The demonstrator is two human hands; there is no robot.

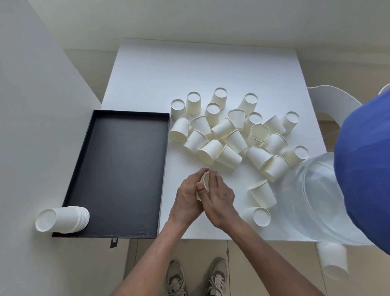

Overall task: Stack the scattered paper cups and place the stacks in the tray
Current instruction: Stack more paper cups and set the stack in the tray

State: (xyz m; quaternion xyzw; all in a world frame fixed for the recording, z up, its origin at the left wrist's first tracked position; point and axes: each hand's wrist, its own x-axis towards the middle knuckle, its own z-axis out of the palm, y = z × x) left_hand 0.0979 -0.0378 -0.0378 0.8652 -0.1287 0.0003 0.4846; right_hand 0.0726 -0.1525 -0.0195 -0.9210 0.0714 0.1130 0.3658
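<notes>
Near the front edge of the white square tabletop (154,66), we press our left hand (187,198) and right hand (218,195) together around a small nest of white paper cups (204,182), each palm clasping one side. Only a sliver of rim shows between the fingers, so we cannot tell how many cups are in it. Gripping from both sides looks meant to seat one cup squarely inside another.

The loose heap of white paper cups (233,132) fills the middle of the tabletop and spreads toward its right edge, some lying on their sides, some standing rim down, close enough for either hand to draw from. A clear plastic water jug with a blue cap (325,195) crowds the front right corner, with a few cups just beside it.

The shallow black rectangular tray (123,164) lies along the left edge, its near end overhanging the front. One finished stack of white cups (63,219) lies on its side at the tray's front left corner, base end jutting past the rim. We judge most of the stacking still to be done
</notes>
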